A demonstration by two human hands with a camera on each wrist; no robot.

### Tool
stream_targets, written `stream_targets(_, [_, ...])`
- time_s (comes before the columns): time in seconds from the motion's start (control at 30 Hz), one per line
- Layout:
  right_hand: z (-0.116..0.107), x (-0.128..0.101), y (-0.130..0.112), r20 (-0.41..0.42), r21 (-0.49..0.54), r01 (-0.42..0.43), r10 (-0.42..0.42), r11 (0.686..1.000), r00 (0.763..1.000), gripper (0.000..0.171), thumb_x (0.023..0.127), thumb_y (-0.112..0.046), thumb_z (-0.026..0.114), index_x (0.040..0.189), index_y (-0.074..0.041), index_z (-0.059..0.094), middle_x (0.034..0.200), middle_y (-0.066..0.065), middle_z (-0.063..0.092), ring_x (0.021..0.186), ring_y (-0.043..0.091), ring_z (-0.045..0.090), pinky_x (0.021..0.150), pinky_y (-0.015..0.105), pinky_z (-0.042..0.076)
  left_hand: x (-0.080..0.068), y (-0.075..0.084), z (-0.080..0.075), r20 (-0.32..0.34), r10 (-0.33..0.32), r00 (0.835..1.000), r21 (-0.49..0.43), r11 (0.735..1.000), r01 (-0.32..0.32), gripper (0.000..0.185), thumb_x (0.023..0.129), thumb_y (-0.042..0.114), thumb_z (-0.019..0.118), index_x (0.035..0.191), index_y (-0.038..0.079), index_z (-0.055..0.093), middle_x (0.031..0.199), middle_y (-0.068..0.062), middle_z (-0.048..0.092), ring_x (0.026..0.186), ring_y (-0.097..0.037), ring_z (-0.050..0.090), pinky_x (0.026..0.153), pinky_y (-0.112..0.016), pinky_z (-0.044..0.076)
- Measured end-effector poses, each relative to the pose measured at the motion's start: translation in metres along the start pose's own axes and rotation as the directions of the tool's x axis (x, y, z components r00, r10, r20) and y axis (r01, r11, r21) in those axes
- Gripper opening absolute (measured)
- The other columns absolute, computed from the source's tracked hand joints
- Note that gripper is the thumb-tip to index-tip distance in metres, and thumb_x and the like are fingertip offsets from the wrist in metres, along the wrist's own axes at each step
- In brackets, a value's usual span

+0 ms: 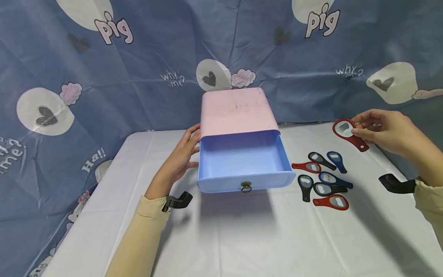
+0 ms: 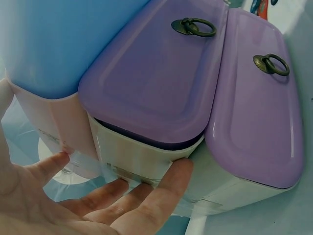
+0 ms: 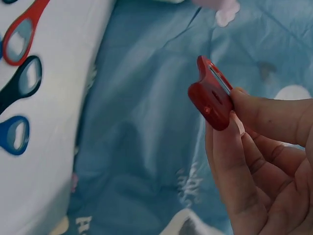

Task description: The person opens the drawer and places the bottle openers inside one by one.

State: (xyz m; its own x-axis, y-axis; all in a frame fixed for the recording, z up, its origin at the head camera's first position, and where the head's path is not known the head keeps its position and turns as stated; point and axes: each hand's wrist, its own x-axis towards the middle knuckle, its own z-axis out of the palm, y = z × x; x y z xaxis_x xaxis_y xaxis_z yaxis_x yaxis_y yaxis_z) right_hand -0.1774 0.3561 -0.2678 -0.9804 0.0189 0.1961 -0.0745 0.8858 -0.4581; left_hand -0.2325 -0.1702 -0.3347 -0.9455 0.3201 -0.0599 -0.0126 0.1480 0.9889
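Observation:
My right hand (image 1: 391, 129) pinches a red magnifying glass (image 1: 357, 142) above the table's far right. In the right wrist view, thumb and fingers hold the same red magnifying glass (image 3: 211, 98), seen nearly edge-on. With fairly straight fingers, my left hand (image 1: 178, 159) touches the left side of a pink drawer cabinet (image 1: 238, 111). The cabinet's top blue drawer (image 1: 246, 181) is pulled out, and its visible inside holds nothing. In the left wrist view, my left hand (image 2: 122, 205) lies along the cabinet's side, by two closed purple drawers (image 2: 156, 73) with ring pulls.
Several magnifying glasses (image 1: 329, 190) in red, black and blue lie on the white tablecloth (image 1: 242, 246), right of the cabinet. A printed blue curtain (image 1: 155, 50) hangs behind the table. Black wrist mounts (image 1: 179, 201) sit on both forearms.

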Motion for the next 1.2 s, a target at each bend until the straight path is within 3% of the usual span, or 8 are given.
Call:
stream_targets(0.2, [-0.006,-0.001,-0.02,-0.016,0.034,0.013,-0.013,0.999,1.0,0.038,0.103,-0.033,0.076,0.129,-0.007,0.069,0.082,-0.034,0.061,0.072,-0.017,0.058,0.062,0.016,0.044,0.001,0.0,0.0,0.002,-0.002,1.0,-0.002,1.0,0.002,0.067,0.111,0.061,0.043,0.17,0.039,0.02,0.179,-0.011,0.021,0.161,-0.047,0.029,0.113,-0.08,0.04])
stream_targets(0.3, [-0.008,0.001,-0.029,-0.012,0.045,0.025,-0.024,0.999,1.0,0.038,0.102,-0.034,0.077,0.129,-0.008,0.069,0.081,-0.04,0.058,0.074,-0.019,0.058,0.063,0.015,0.044,0.0,0.0,-0.001,0.002,-0.004,1.0,-0.002,1.0,0.004,0.067,0.111,0.061,0.042,0.17,0.039,0.019,0.179,-0.011,0.021,0.161,-0.047,0.028,0.113,-0.08,0.04])
stream_targets(0.47, [-0.009,0.007,-0.044,-0.01,0.052,0.045,-0.045,0.998,0.999,0.037,0.102,-0.033,0.078,0.128,-0.008,0.07,0.087,-0.028,0.064,0.073,-0.011,0.062,0.061,0.021,0.046,0.0,-0.001,-0.002,-0.001,-0.003,1.0,-0.004,1.0,0.003,0.068,0.111,0.061,0.042,0.17,0.039,0.019,0.179,-0.012,0.021,0.161,-0.047,0.028,0.113,-0.08,0.04])
stream_targets(0.7, [-0.008,0.009,-0.07,-0.012,0.069,0.11,-0.11,0.992,0.994,0.032,0.1,-0.026,0.08,0.125,-0.009,0.071,0.101,0.0,0.074,0.076,-0.014,0.064,0.063,0.019,0.046,-0.002,0.0,0.0,0.003,-0.002,1.0,-0.01,1.0,0.002,0.067,0.111,0.06,0.042,0.17,0.038,0.019,0.178,-0.012,0.022,0.161,-0.046,0.029,0.113,-0.08,0.041])
stream_targets(0.93, [-0.007,0.004,-0.097,0.008,0.098,0.127,-0.128,0.987,0.992,0.032,0.098,-0.029,0.083,0.123,-0.013,0.073,0.098,-0.005,0.074,0.079,-0.01,0.067,0.068,0.016,0.045,-0.002,0.001,0.0,0.007,0.001,1.0,-0.008,1.0,-0.001,0.067,0.111,0.06,0.042,0.17,0.037,0.02,0.178,-0.013,0.021,0.161,-0.046,0.029,0.114,-0.079,0.04])
stream_targets(1.2, [-0.001,-0.002,-0.13,0.045,0.105,0.175,-0.181,0.979,0.982,0.031,0.097,-0.026,0.084,0.124,-0.014,0.074,0.106,0.005,0.078,0.078,-0.006,0.069,0.069,0.017,0.046,-0.001,0.0,0.0,0.003,0.003,1.0,-0.003,1.0,-0.003,0.068,0.111,0.06,0.043,0.171,0.037,0.02,0.178,-0.013,0.022,0.161,-0.048,0.028,0.114,-0.079,0.041])
